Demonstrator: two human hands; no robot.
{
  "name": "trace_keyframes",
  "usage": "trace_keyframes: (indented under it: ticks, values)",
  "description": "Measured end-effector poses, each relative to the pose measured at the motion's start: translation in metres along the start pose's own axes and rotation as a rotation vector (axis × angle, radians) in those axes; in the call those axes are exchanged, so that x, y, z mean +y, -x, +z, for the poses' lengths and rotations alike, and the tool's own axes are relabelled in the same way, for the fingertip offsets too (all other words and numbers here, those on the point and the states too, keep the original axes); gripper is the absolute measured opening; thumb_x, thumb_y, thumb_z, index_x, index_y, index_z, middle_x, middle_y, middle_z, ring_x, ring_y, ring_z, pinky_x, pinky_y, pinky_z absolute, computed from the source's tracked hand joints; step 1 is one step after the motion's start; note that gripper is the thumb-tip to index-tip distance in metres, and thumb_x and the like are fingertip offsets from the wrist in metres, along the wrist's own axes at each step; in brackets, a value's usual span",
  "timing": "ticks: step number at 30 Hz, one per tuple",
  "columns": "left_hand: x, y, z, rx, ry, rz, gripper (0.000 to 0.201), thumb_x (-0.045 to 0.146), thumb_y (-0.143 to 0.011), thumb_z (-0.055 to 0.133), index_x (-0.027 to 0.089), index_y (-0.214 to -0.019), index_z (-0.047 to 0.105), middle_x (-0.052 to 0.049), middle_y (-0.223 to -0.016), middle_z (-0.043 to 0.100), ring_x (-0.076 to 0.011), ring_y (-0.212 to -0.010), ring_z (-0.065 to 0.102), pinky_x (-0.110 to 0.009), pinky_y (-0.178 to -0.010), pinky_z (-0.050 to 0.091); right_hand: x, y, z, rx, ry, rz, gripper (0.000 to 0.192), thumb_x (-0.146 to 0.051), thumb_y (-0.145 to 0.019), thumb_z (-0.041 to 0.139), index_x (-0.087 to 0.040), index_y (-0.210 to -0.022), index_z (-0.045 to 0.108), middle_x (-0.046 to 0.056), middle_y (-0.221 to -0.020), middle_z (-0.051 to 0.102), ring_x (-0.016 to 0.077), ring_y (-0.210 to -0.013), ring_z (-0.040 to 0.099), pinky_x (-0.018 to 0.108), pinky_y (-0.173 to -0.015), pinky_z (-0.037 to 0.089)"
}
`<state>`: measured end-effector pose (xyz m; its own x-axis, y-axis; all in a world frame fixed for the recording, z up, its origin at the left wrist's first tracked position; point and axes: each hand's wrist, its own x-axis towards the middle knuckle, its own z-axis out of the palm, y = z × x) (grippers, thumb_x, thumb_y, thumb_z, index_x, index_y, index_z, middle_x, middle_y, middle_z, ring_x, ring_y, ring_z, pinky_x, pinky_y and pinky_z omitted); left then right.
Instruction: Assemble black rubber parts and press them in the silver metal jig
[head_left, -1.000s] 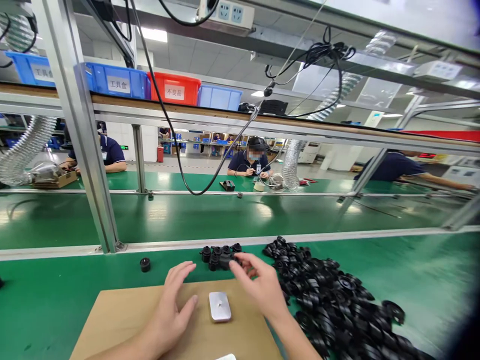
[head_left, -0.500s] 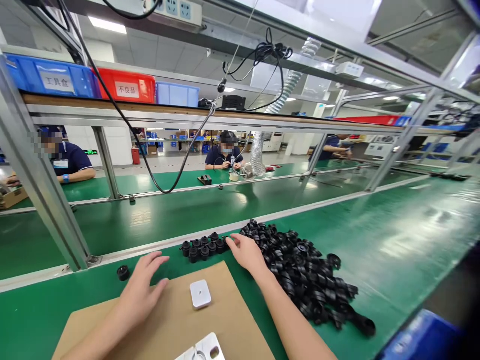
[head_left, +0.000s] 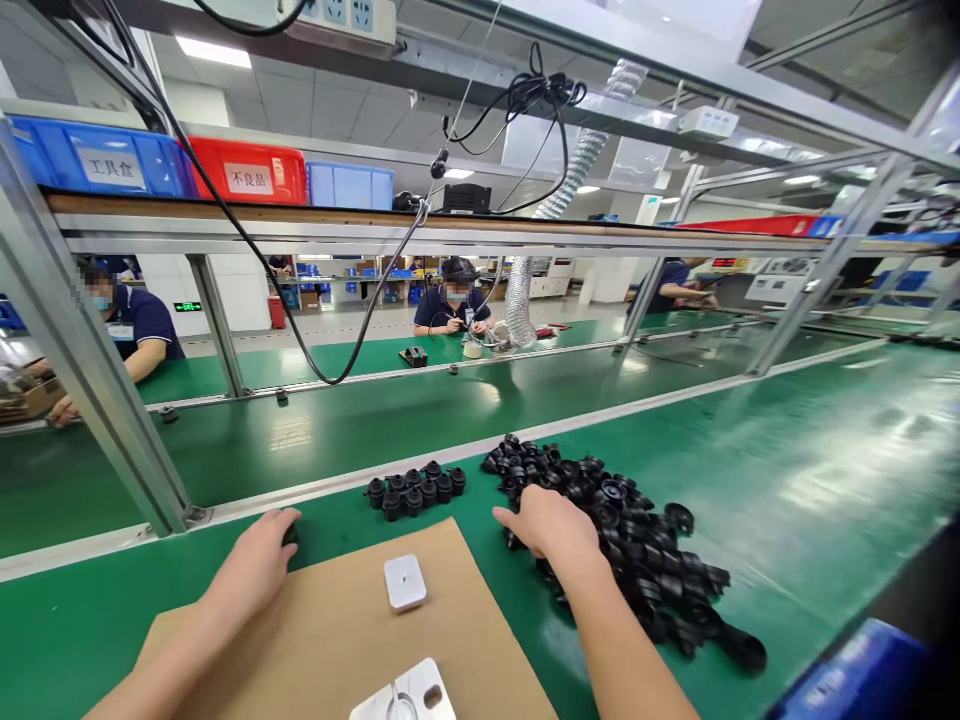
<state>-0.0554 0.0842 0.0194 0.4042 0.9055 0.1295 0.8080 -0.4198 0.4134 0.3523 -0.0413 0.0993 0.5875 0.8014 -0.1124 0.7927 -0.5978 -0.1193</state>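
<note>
Reaching out on both sides at once, we seem to be gathering loose parts: our left hand (head_left: pixel 251 570) covers a single small black part (head_left: pixel 289 535) at the far left corner of the cardboard sheet (head_left: pixel 337 640), fingers curled over it, though we cannot tell whether they have closed on it. Our right hand (head_left: pixel 551 522) lies palm down on the near edge of the heap of black parts (head_left: pixel 622 540) to the right, fingers bent into the pile; whether it has hold of one is hidden. Our judgement is that picking is the step in hand, and the next move calls for a firm pinch on one piece and a clean lift without dragging its neighbours.

The parts look like moulded plastic or rubber, round, ribbed and matt black. A tidy cluster of black caps (head_left: pixel 415 490) stands just beyond the cardboard. On the dull brown sheet lies a small white rounded-square piece (head_left: pixel 405 582), smooth and slightly glossy. The green worktop (head_left: pixel 787 480) is slick and shiny
</note>
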Motion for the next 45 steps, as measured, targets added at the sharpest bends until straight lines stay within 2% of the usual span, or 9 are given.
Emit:
trace_keyframes:
  ticks: [6, 13, 18, 22, 26, 31, 36, 39, 45]
  values:
    - [0.015, 0.003, 0.026, 0.119, 0.181, -0.005, 0.052, 0.032, -0.090, 0.061, 0.016, -0.139, 0.062, -0.017, -0.134, 0.070, -0.0363, -0.129, 0.061, -0.052, -0.114, 0.047, -0.015, -0.006, 0.013, -0.062, 0.057, -0.072, 0.026, -0.035, -0.097, 0.064, -0.012, -0.106, 0.071, 0.023, -0.112, 0.076, 0.0393, -0.112, 0.074, 0.043, -0.084, 0.055]
    - [0.025, 0.008, 0.016, 0.194, 0.466, -0.047, 0.017, 0.036, -0.085, 0.070, 0.022, -0.094, 0.067, -0.011, -0.115, 0.075, -0.0314, -0.106, 0.069, -0.047, -0.096, 0.056, -0.030, -0.003, 0.025, -0.027, 0.064, -0.165, 0.026, -0.034, -0.097, 0.065, -0.015, -0.114, 0.067, 0.020, -0.116, 0.075, 0.0383, -0.110, 0.074, 0.045, -0.085, 0.055]
    - [0.055, 0.018, 0.009, 0.088, 0.747, -0.060, 0.027, 0.039, -0.081, 0.077, 0.019, -0.097, 0.070, -0.012, -0.109, 0.082, -0.0266, -0.095, 0.077, -0.038, -0.085, 0.062, -0.035, -0.006, 0.032, 0.016, 0.035, -0.166, 0.023, -0.038, -0.094, 0.067, -0.016, -0.098, 0.071, 0.023, -0.110, 0.076, 0.0401, -0.104, 0.076, 0.045, -0.081, 0.055]
    - [0.078, 0.034, 0.027, 0.106, 1.024, -0.061, 0.039, 0.044, -0.082, 0.081, 0.018, -0.110, 0.074, -0.014, -0.113, 0.081, -0.0269, -0.103, 0.076, -0.037, -0.092, 0.061, -0.035, -0.011, 0.035, 0.030, -0.013, -0.172, 0.019, -0.033, -0.091, 0.069, -0.015, -0.095, 0.072, 0.025, -0.109, 0.076, 0.0423, -0.104, 0.075, 0.046, -0.082, 0.055]
    - [0.085, 0.046, 0.049, 0.124, 1.066, -0.036, 0.043, 0.045, -0.080, 0.086, 0.021, -0.115, 0.081, -0.010, -0.109, 0.075, -0.0255, -0.098, 0.072, -0.035, -0.088, 0.060, -0.038, -0.006, 0.031, 0.058, -0.092, -0.217, 0.025, -0.033, -0.094, 0.065, -0.016, -0.110, 0.068, 0.020, -0.109, 0.076, 0.0379, -0.105, 0.075, 0.043, -0.084, 0.055]
    - [0.081, 0.050, 0.059, 0.139, 1.126, 0.045, 0.045, 0.048, -0.086, 0.082, 0.026, -0.125, 0.079, -0.009, -0.111, 0.073, -0.0266, -0.104, 0.071, -0.037, -0.094, 0.060, -0.061, 0.026, 0.036, 0.041, -0.509, -0.590, 0.024, -0.033, -0.093, 0.064, -0.024, -0.114, 0.060, 0.002, -0.098, 0.076, 0.0179, -0.080, 0.074, 0.027, -0.076, 0.054]
    - [0.088, 0.052, 0.059, 0.104, 1.245, -0.004, 0.047, 0.042, -0.081, 0.089, 0.026, -0.122, 0.073, -0.010, -0.117, 0.076, -0.0281, -0.110, 0.072, -0.040, -0.100, 0.059, -0.080, 0.056, 0.047, -0.007, -0.625, -0.914, 0.029, -0.020, -0.087, 0.064, -0.025, -0.115, 0.064, 0.002, -0.102, 0.075, 0.0193, -0.086, 0.071, 0.029, -0.077, 0.053]
    - [0.091, 0.054, 0.056, 0.091, 1.258, 0.023, 0.034, 0.038, -0.082, 0.088, 0.023, -0.109, 0.073, -0.008, -0.109, 0.077, -0.0270, -0.106, 0.073, -0.038, -0.098, 0.059, -0.084, 0.061, 0.051, -0.023, -0.584, -1.007, 0.036, -0.020, -0.090, 0.065, -0.027, -0.126, 0.066, 0.004, -0.115, 0.075, 0.0219, -0.101, 0.071, 0.032, -0.088, 0.054]
    - [0.089, 0.053, 0.057, 0.052, 1.241, 0.072, 0.032, 0.034, -0.087, 0.082, 0.024, -0.117, 0.075, -0.008, -0.116, 0.077, -0.0275, -0.111, 0.072, -0.037, -0.101, 0.057, -0.086, 0.060, 0.066, -0.139, -0.648, -1.032, 0.040, -0.027, -0.098, 0.062, -0.028, -0.138, 0.062, 0.006, -0.120, 0.073, 0.0194, -0.090, 0.071, 0.031, -0.079, 0.058]
